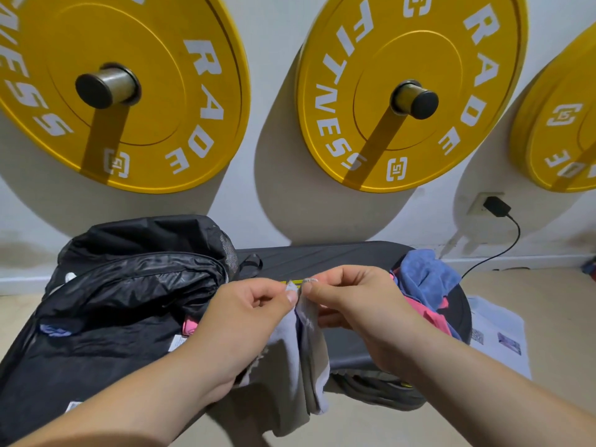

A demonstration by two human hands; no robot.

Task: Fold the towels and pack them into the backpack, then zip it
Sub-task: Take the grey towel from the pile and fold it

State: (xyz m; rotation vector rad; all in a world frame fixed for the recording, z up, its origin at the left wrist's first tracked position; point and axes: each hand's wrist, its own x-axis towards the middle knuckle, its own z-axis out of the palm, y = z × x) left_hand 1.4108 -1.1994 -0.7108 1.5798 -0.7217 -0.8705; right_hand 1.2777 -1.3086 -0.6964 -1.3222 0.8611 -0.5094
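Both hands, left hand (248, 304) and right hand (351, 298), pinch a grey towel (303, 350) mid-fold. The backpack (129, 285) gapes unzipped (pink inside, seemingly packed); a pile (425, 285) waits.

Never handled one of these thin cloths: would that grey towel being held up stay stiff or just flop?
Probably floppy: the grey towel hangs in soft folds below where the left hand and right hand pinch its top edge. It seems light, since fingertip pinches alone carry it. It likely won't slip easily; the cloth looks matte.
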